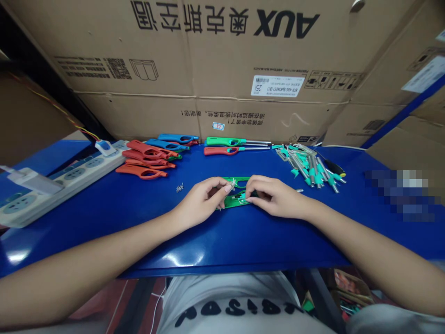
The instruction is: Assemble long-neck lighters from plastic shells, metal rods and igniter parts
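Two green lighter casing halves (238,179) lie open in front of me, one behind the other, partly covered by my fingers. Between thumb and fingertips, my left hand (208,195) pinches a small whitish part (233,183) above the casing; its exact kind is too small to tell. My right hand (273,195) is closed at the right end of the halves, its fingertips on a teal lighter insert (241,195) in the nearer half. A metal tube tip (299,190) shows behind the right wrist. Small screws (180,187) lie in a little pile left of my left hand.
Red, orange and blue lighter casings (146,157) are stacked at back left beside a power strip (76,176). A green lighter (225,141) and a red lighter (220,150) lie against the cardboard (222,69). Teal-and-metal inserts (309,164) and a screwdriver (333,168) lie right.
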`<state>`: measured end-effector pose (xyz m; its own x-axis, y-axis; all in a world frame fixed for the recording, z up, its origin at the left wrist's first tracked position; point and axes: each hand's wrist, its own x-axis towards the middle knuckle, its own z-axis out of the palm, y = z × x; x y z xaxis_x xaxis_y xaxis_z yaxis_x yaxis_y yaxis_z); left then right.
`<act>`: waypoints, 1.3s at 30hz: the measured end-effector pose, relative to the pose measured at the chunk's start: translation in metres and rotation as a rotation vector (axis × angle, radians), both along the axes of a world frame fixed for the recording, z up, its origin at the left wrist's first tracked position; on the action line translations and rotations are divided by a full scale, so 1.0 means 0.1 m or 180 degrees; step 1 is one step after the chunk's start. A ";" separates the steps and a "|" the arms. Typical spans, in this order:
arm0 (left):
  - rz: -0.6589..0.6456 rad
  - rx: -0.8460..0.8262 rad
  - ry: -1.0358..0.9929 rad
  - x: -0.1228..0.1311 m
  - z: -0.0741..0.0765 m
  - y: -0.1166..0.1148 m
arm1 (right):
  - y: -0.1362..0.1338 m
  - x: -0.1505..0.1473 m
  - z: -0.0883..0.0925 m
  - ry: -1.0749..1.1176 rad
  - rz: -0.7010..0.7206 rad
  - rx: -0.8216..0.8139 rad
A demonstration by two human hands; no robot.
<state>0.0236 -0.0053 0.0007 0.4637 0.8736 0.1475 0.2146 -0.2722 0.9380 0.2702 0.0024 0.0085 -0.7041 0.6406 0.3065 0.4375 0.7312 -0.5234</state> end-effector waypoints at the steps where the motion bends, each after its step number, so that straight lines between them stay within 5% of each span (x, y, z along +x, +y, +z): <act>1: 0.0038 0.0055 0.0084 -0.01 0.01 0.00 | 0.01 0.00 0.00 0.0093 -0.0065 -0.0096; 10: -0.0092 -0.0131 0.0450 -0.04 0.12 -0.02 | 0.06 0.02 -0.04 0.0675 -0.0469 -0.1949; 23: -0.0272 -0.0010 0.0622 -0.04 0.11 -0.03 | 0.09 0.00 -0.04 0.0665 -0.0167 -0.1056; 39: -0.0347 0.0019 0.0704 -0.05 0.04 0.05 | 0.06 -0.04 -0.14 0.1090 -0.0180 -0.1972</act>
